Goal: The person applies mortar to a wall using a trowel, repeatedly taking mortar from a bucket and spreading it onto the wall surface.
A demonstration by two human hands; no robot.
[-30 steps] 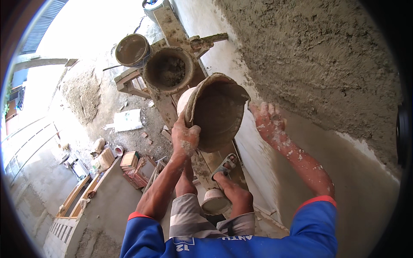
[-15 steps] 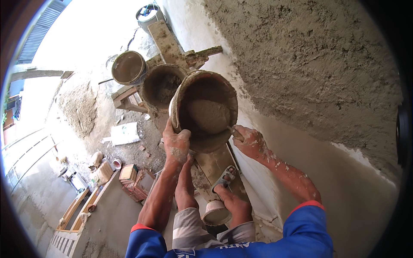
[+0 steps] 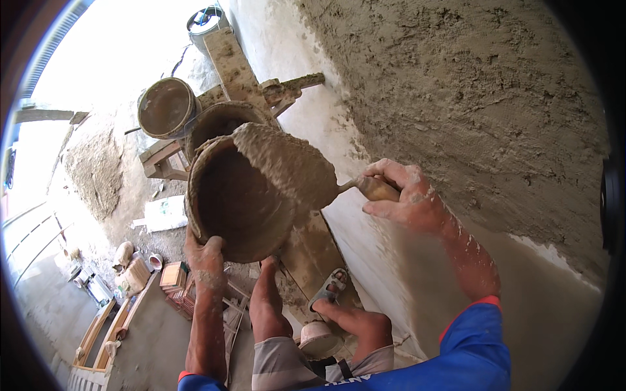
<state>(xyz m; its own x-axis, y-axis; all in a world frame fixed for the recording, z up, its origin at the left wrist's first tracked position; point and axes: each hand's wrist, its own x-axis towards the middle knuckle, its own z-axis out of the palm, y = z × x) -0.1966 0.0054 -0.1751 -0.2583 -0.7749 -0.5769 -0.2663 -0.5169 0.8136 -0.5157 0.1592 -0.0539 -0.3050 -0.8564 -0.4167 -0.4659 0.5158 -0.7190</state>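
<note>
My left hand (image 3: pixel 205 251) grips the rim of a mortar-crusted bucket (image 3: pixel 222 202), tilted so that its mouth faces up at me. My right hand (image 3: pixel 398 195) is wrapped round the handle of a trowel (image 3: pixel 375 188), whose blade lies over the bucket's right side under a mass of grey wet mortar (image 3: pixel 283 159). Behind, on the planks (image 3: pixel 227 68), stand a second bucket (image 3: pixel 215 120), partly hidden, and a grey bucket (image 3: pixel 166 111).
A roughly plastered wall (image 3: pixel 463 98) runs along my right. My sandalled feet (image 3: pixel 329 287) are on the narrow scaffold boards (image 3: pixel 308 241), with a white bucket (image 3: pixel 316 339) lower down. A sand pile (image 3: pixel 94 176), stacked tiles (image 3: pixel 175 280) and timber frames (image 3: pixel 104 335) lie below on the left.
The held bucket has moved down and left with my left hand. My right hand has taken a trowel handle and moved right and up, the blade now out over the bucket with mortar on it.
</note>
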